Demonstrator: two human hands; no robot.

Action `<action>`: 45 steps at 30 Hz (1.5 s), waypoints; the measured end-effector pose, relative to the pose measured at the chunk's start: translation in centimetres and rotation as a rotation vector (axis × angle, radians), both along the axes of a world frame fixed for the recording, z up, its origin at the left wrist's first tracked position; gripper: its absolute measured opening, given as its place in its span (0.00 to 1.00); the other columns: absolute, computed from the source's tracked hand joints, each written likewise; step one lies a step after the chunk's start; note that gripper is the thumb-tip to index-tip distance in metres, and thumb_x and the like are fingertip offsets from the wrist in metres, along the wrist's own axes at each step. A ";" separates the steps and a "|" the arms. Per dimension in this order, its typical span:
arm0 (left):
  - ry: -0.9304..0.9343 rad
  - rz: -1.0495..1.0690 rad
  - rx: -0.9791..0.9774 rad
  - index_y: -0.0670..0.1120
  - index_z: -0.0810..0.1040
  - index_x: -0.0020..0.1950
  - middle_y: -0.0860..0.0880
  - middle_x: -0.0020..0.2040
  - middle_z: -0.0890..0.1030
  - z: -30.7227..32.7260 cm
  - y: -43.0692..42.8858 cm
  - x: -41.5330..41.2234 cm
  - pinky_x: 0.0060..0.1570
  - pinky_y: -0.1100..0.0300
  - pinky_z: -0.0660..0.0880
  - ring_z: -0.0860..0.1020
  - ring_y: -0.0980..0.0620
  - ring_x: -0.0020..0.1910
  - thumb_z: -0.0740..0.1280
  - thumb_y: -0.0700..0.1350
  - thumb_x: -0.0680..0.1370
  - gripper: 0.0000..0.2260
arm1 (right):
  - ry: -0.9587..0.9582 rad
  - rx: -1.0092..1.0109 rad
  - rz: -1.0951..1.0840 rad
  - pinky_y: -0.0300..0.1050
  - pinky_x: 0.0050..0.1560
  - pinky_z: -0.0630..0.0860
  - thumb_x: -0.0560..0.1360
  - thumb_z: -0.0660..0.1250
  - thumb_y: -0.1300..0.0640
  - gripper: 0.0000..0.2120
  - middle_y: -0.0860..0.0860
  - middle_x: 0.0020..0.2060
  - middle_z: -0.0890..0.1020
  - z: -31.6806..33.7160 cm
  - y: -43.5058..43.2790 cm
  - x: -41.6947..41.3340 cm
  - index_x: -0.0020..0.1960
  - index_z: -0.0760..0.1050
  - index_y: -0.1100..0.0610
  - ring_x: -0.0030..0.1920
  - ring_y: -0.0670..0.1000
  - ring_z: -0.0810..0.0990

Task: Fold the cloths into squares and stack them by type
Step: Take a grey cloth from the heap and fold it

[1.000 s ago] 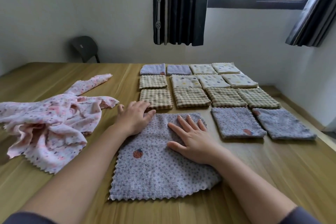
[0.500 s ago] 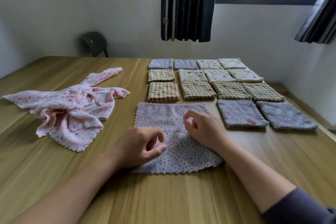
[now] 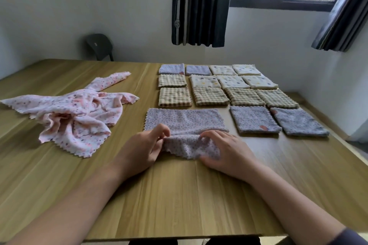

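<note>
- Biggest thing here is the wooden table (image 3: 179,195), which we're leaning over with both forearms.
- Over on the left side of it sits the pink floral cloth pile (image 3: 75,117), all crumpled and unfolded, well apart from everything else.
- Far right half has the folded squares laid out in rows: lavender folded squares (image 3: 253,119) in the near row and two more at the back, checked folded squares (image 3: 209,96) in the middle, cream dotted folded squares (image 3: 232,81) behind those.
- Right in front of us is the lavender dotted cloth (image 3: 185,120), far half flat on the table, near edge lifted and rolled back over itself.
- Our left hand (image 3: 143,149) is pinching the near left corner of that cloth, fingers closed on it.
- Our right hand (image 3: 227,151) is gripping the near right corner the same way, thumb underneath.
</note>
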State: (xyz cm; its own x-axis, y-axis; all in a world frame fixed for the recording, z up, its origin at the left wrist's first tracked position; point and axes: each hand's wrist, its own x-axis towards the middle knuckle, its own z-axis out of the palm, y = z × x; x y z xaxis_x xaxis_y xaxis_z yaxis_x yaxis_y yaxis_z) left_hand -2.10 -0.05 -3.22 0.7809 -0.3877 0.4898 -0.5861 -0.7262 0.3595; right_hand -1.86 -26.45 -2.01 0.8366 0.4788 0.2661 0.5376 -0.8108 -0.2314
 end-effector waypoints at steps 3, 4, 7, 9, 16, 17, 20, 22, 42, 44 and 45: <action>-0.031 -0.027 0.058 0.53 0.70 0.47 0.55 0.44 0.77 0.2 0.1 -0.1 0.36 0.55 0.76 0.76 0.53 0.39 0.59 0.38 0.71 0.11 | -0.036 0.071 -0.040 0.40 0.37 0.64 0.72 0.66 0.58 0.17 0.44 0.56 0.78 -0.1 -0.2 0.6 0.60 0.72 0.49 0.48 0.48 0.76; -0.031 -0.013 0.092 0.53 0.72 0.48 0.55 0.46 0.77 0.3 0.1 0.0 0.37 0.57 0.75 0.76 0.53 0.41 0.58 0.42 0.71 0.09 | -0.035 0.091 -0.039 0.42 0.37 0.65 0.71 0.65 0.63 0.16 0.45 0.55 0.79 -0.2 -0.3 0.8 0.57 0.73 0.50 0.46 0.48 0.76; -0.048 0.066 0.150 0.49 0.73 0.56 0.53 0.53 0.75 0.0 0.2 0.2 0.38 0.62 0.70 0.78 0.51 0.44 0.63 0.49 0.71 0.14 | -0.039 0.213 -0.026 0.47 0.40 0.75 0.70 0.65 0.67 0.12 0.47 0.53 0.81 -0.8 -0.8 1.2 0.50 0.76 0.54 0.47 0.53 0.80; -0.033 0.103 0.117 0.51 0.70 0.59 0.51 0.56 0.74 -0.1 0.3 0.3 0.36 0.59 0.72 0.78 0.49 0.44 0.69 0.43 0.69 0.20 | -0.032 0.326 -0.051 0.46 0.41 0.76 0.70 0.66 0.68 0.11 0.47 0.49 0.82 -1.1 -1.2 1.5 0.48 0.78 0.55 0.45 0.51 0.80; 0.023 0.158 -0.251 0.47 0.76 0.50 0.53 0.44 0.80 0.8 1.2 0.3 0.43 0.62 0.76 0.79 0.58 0.42 0.69 0.33 0.72 0.11 | 0.082 0.714 -0.154 0.37 0.32 0.67 0.77 0.65 0.60 0.08 0.51 0.31 0.78 -0.4 -2.0 1.7 0.39 0.76 0.55 0.31 0.44 0.73; 0.062 0.142 -0.331 0.46 0.76 0.48 0.53 0.40 0.81 1.1 1.1 0.1 0.41 0.66 0.75 0.79 0.58 0.39 0.69 0.36 0.75 0.06 | 0.094 0.748 -0.161 0.40 0.32 0.67 0.77 0.64 0.58 0.09 0.53 0.30 0.77 -0.4 -2.1 1.7 0.38 0.75 0.57 0.30 0.44 0.72; 0.237 0.117 -0.606 0.40 0.77 0.46 0.53 0.34 0.80 1.9 0.6 -0.3 0.34 0.69 0.74 0.78 0.61 0.32 0.66 0.39 0.78 0.03 | 0.115 0.815 -0.227 0.43 0.31 0.64 0.79 0.62 0.61 0.11 0.53 0.29 0.74 -0.4 -2.2 1.7 0.39 0.76 0.63 0.30 0.44 0.69; 0.248 0.156 -0.638 0.41 0.79 0.46 0.55 0.34 0.81 2.0 0.6 -0.2 0.33 0.72 0.72 0.78 0.62 0.32 0.65 0.40 0.78 0.04 | 0.127 0.825 -0.255 0.43 0.32 0.63 0.78 0.62 0.61 0.11 0.53 0.30 0.74 -0.4 -2.2 1.8 0.40 0.77 0.65 0.31 0.45 0.69; 0.194 0.685 0.132 0.46 0.77 0.48 0.46 0.43 0.81 1.8 -1.8 8.6 0.36 0.57 0.71 0.79 0.44 0.41 0.55 0.48 0.80 0.12 | 0.122 0.113 -0.570 0.44 0.31 0.63 0.78 0.57 0.54 0.14 0.53 0.34 0.74 2.2 0.5 8.0 0.36 0.71 0.58 0.37 0.54 0.73; 0.141 0.686 0.165 0.45 0.76 0.49 0.44 0.44 0.81 1.4 -2.0 8.6 0.36 0.56 0.70 0.79 0.42 0.41 0.55 0.48 0.81 0.12 | 0.117 0.069 -0.577 0.44 0.34 0.65 0.79 0.57 0.53 0.14 0.53 0.37 0.75 1.9 0.5 8.2 0.36 0.71 0.57 0.39 0.54 0.74; 0.116 0.686 0.188 0.44 0.76 0.50 0.43 0.44 0.81 1.2 -2.1 8.7 0.36 0.56 0.68 0.79 0.41 0.42 0.55 0.47 0.81 0.12 | 0.102 0.057 -0.582 0.44 0.36 0.66 0.79 0.57 0.53 0.14 0.54 0.39 0.77 1.6 0.4 8.4 0.38 0.72 0.57 0.39 0.54 0.74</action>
